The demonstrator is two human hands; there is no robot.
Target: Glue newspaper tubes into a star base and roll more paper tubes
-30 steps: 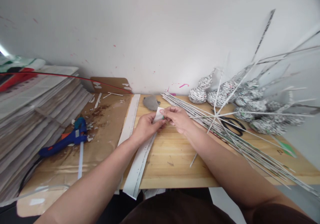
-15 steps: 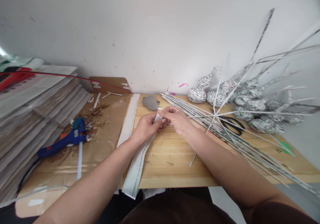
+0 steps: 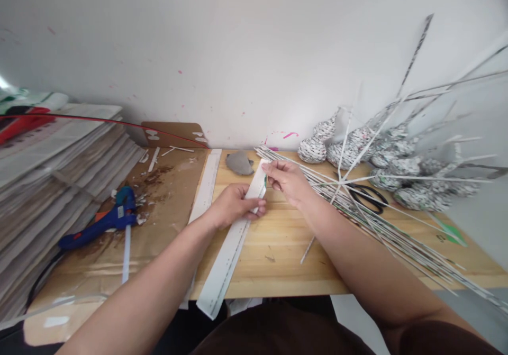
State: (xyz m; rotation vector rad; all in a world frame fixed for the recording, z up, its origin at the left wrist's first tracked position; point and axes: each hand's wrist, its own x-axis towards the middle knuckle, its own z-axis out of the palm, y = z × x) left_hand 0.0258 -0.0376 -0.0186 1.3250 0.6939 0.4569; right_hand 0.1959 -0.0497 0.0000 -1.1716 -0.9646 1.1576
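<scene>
A long white paper strip (image 3: 233, 244) with fine printing along one edge runs from my hands down past the table's front edge. My left hand (image 3: 238, 205) grips it near the upper part, thumb on top and fingers beneath. At the strip's far end, my right hand (image 3: 286, 179) pinches the corner between thumb and fingertips. Another stack of white strips (image 3: 204, 191) lies to the left, partly behind my left forearm. Just beyond my hands sits a grey lump (image 3: 239, 162) that looks like clay.
A blue glue gun (image 3: 105, 220) lies on brown cardboard (image 3: 170, 191) at left, beside stacked newspapers (image 3: 67, 185). On the right are thin rolled paper sticks (image 3: 381, 236), a star of crossed sticks (image 3: 340, 182), black-handled scissors (image 3: 369, 199) and woven gourd shapes (image 3: 313, 148).
The strip's upper end has come up flat and into view. My right hand has moved slightly right and away from my left, which has slid a little down the strip.
</scene>
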